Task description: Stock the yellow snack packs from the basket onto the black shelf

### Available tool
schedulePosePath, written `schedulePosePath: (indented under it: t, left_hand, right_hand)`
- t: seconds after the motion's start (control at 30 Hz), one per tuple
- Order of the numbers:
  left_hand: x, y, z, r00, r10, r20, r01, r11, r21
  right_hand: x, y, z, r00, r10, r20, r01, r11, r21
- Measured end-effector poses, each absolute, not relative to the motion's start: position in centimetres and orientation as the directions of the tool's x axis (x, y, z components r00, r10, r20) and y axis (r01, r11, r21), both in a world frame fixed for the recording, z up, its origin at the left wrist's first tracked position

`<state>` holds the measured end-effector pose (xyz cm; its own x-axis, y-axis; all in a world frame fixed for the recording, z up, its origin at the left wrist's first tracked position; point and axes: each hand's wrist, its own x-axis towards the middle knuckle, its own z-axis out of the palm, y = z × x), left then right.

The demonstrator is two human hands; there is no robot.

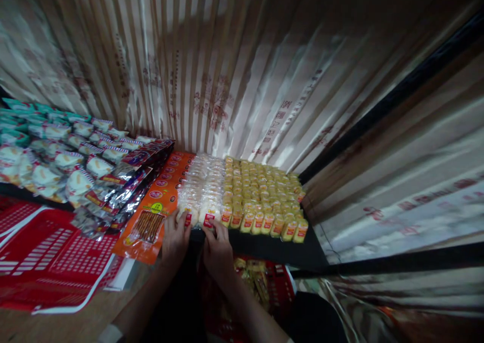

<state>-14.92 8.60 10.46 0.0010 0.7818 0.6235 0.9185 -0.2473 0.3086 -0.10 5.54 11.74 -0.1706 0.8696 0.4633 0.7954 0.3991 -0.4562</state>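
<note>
My left hand (175, 239) and my right hand (218, 250) reach to the front edge of a dark shelf (272, 250). Both touch the front row of white snack packets (200, 194) with red labels, fingers curled on the packets' lower ends. Right of them lie several rows of yellow snack packets (264, 197). An orange packet (149, 222) of brown sticks lies just left of my left hand.
Shiny striped curtain fabric (242, 71) hangs behind and to the right. White and green packets (56, 156) and silvery red ones (124, 182) fill the shelf's left. Red printed sheets (49, 262) lie at lower left. More packets (257, 277) sit below the shelf.
</note>
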Motion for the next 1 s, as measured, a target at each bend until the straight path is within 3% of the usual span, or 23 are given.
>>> schedulePosePath:
  t: [1.0]
  left_hand:
    - [-14.9, 8.7, 9.6, -0.015, 0.817, 0.577, 0.902, -0.238, 0.36]
  right_hand:
    - [0.1, 5.9, 9.4, -0.161, 0.858, 0.487, 0.686, 0.452, -0.57]
